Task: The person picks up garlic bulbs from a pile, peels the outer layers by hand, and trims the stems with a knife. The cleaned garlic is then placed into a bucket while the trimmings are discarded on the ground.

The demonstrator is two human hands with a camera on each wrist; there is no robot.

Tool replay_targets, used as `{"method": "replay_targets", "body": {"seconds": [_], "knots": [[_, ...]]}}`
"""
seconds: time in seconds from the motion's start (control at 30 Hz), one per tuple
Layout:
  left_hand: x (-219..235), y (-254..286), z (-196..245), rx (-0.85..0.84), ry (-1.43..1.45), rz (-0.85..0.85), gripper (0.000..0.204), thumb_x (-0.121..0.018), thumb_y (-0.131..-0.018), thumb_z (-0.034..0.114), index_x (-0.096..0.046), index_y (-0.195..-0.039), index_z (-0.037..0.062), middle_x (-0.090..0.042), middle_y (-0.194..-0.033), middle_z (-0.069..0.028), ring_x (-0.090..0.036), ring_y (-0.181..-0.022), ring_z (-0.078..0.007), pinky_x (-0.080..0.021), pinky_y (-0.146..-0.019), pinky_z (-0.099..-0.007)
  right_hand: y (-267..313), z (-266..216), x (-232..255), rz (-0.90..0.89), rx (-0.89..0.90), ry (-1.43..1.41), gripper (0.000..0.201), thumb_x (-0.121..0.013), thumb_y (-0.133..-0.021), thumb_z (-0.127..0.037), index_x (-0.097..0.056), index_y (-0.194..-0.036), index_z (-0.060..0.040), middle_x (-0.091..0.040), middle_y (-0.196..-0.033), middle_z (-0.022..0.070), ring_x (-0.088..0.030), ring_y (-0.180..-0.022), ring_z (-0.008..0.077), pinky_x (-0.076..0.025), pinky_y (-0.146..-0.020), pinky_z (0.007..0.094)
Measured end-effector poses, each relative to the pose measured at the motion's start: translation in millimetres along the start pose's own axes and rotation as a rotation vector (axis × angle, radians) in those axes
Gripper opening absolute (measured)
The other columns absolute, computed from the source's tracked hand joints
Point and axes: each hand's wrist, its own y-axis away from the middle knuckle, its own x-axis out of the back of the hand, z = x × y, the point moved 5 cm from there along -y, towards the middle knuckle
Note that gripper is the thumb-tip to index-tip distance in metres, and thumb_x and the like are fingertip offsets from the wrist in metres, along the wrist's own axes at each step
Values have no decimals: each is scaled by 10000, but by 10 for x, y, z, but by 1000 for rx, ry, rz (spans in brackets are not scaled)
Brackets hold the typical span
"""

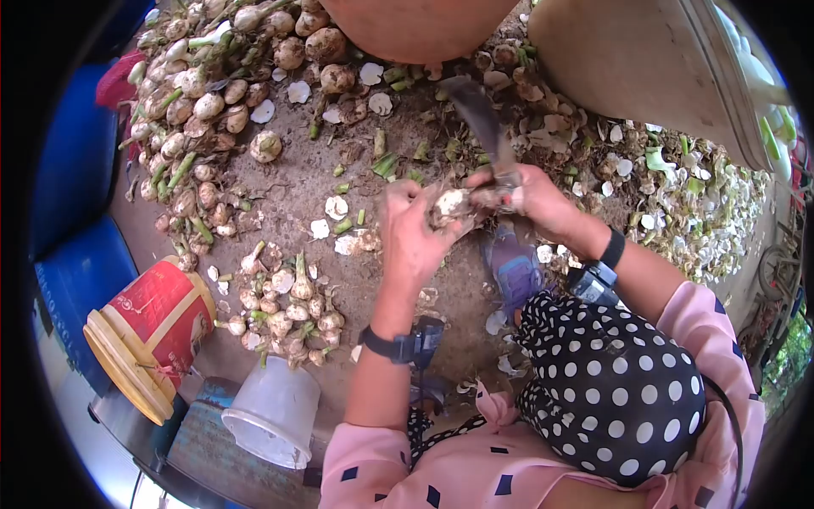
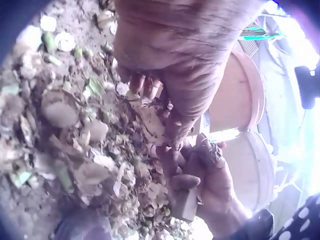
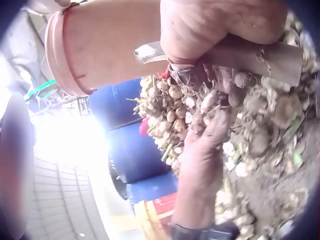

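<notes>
In the head view my left hand (image 1: pixel 415 227) grips a pale, soil-stained onion-like bulb (image 1: pixel 450 206) in front of the body. My right hand (image 1: pixel 534 199) meets it from the other side and holds a knife (image 1: pixel 480 119) with a broad, dark, curved blade pointing away from me. In the right wrist view the knife blade (image 3: pixel 280 62) passes under the right hand (image 3: pixel 215 30), and the left hand (image 3: pixel 205 145) reaches up to the bulb. The left wrist view shows the left hand's (image 2: pixel 185 65) back, with the fingers partly hidden.
Unpeeled bulbs (image 1: pixel 208 106) lie heaped at the far left, with a smaller pile (image 1: pixel 292 310) nearer. Peelings (image 1: pixel 678 204) cover the right side. Large tubs (image 1: pixel 415 25) stand ahead; a red-and-yellow bucket (image 1: pixel 161 318) and a white bucket (image 1: pixel 275 407) lie left. A shoe (image 1: pixel 513 263) is below the hands.
</notes>
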Motion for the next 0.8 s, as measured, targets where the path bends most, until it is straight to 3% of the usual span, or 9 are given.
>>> {"method": "replay_targets", "body": {"seconds": [0.03,0.1,0.17,0.2,0.27,0.37,0.57,0.7,0.8], "knots": [[51,125,35,-259,-203,208,534,-794,-699,310,-629,-1181,150,-456,-1243,-132,-539,-1102,-234,-484,-913,-390,-6,17,-99,-53,36,-77,293,-673,-848,-141,-625,-1099,0,-661,-854,51,-616,-738,108,-503,-703,250],[166,289,-15,-248,28,324,514,-781,-715,326,-634,-1151,95,-533,-1166,-105,-571,-1036,-210,-432,-964,-379,39,-28,-194,-106,34,-8,259,-681,-828,-124,-623,-1052,-8,-671,-866,66,-635,-736,130,-506,-693,267],[-60,480,-419,405,1154,109,505,-769,-730,344,-621,-1099,34,-600,-1067,-74,-593,-946,-194,-437,-945,-361,111,-117,-322,-168,37,67,227,-689,-808,-106,-621,-1005,-16,-682,-879,82,-653,-735,153,-509,-683,283],[-41,522,-426,286,1250,-42,496,-760,-754,355,-595,-1071,10,-635,-994,-53,-594,-870,-153,-476,-851,-303,166,-259,-372,-107,258,497,229,-698,-770,-102,-620,-977,-42,-678,-847,83,-652,-700,178,-504,-653,293],[-64,721,-435,314,1183,-43,479,-748,-772,350,-594,-1073,10,-636,-987,-53,-589,-866,-145,-481,-828,-300,294,-378,-498,-2,587,1097,272,-694,-640,-82,-612,-899,-100,-636,-761,88,-628,-659,273,-486,-572,341],[-103,904,-333,282,1166,-18,454,-722,-805,346,-620,-1082,0,-651,-960,-61,-594,-871,-164,-478,-818,-330,412,-409,-700,-62,719,1326,293,-640,-599,-98,-597,-888,-115,-630,-738,66,-631,-681,304,-506,-575,403],[-125,982,-452,135,823,188,566,-781,-746,400,-612,-1047,-50,-639,-1011,-103,-623,-926,-185,-525,-814,-312,480,-457,-950,-119,852,1389,249,-658,-598,-124,-547,-819,-101,-597,-679,57,-631,-650,281,-499,-539,402],[-21,948,-384,133,974,185,542,-789,-738,381,-635,-1039,-43,-654,-974,-102,-627,-901,-173,-522,-817,-311,514,-478,-1013,-106,867,1375,281,-662,-528,-66,-499,-756,-78,-546,-660,75,-603,-646,293,-481,-544,394],[33,889,-232,175,1040,33,687,-810,-725,302,-459,-1230,-4,-661,-1017,-83,-621,-937,-180,-495,-859,-334,517,-503,-1027,-77,906,1359,279,-667,-528,-64,-483,-738,-77,-540,-656,75,-599,-640,292,-478,-537,393]]}}
